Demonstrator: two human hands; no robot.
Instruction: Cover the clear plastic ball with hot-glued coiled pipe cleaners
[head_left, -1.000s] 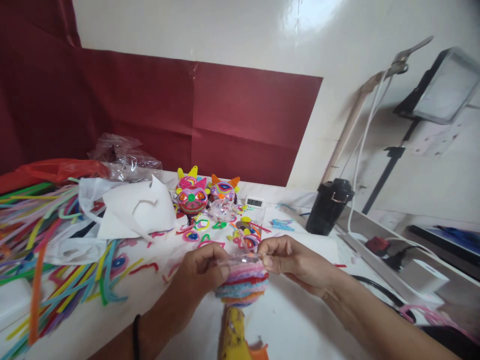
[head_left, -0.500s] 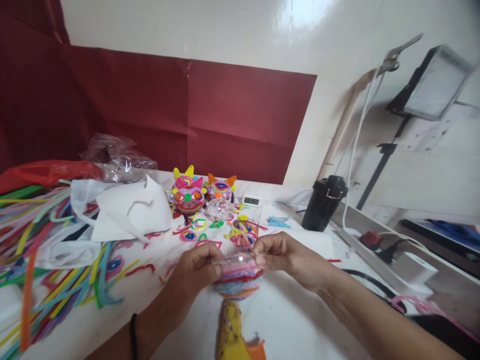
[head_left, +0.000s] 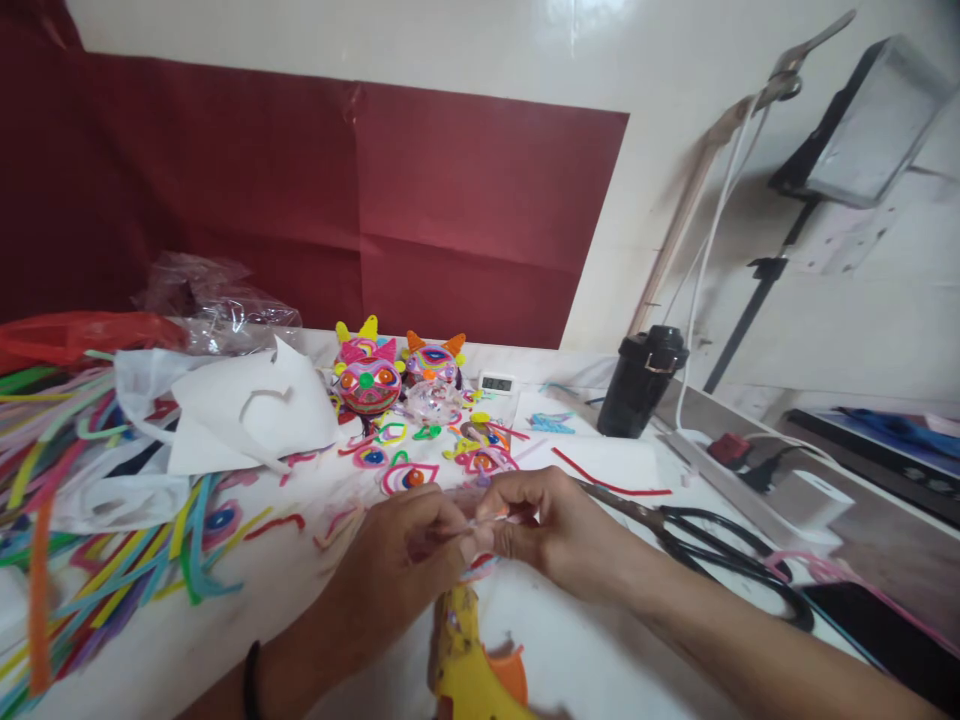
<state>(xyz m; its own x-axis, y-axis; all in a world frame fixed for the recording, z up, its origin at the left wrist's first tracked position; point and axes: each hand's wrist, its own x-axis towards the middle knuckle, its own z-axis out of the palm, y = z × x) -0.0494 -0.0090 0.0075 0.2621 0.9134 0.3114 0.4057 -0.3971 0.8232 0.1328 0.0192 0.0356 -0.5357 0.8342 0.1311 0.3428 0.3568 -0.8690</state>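
A: What's nearest?

B: A yellow glue gun (head_left: 466, 668) lies at the near edge of the white surface (head_left: 585, 640). Just beyond it, the left hand (head_left: 397, 570) and right hand (head_left: 551, 525) meet, fingertips pinched on a thin pink pipe-cleaner piece (head_left: 484, 519); a colourful wrapped ball (head_left: 480, 568) sits mostly hidden under them.

A: Which step?

B: Fixing that strip onto the ball, I'd judge; next it needs pressing flat.

A: Counts?

B: One pair of black scissors (head_left: 720, 555) right, one black cup (head_left: 639, 382) farther off, two finished horned heads (head_left: 367, 372) far centre, one small clock (head_left: 496, 383).
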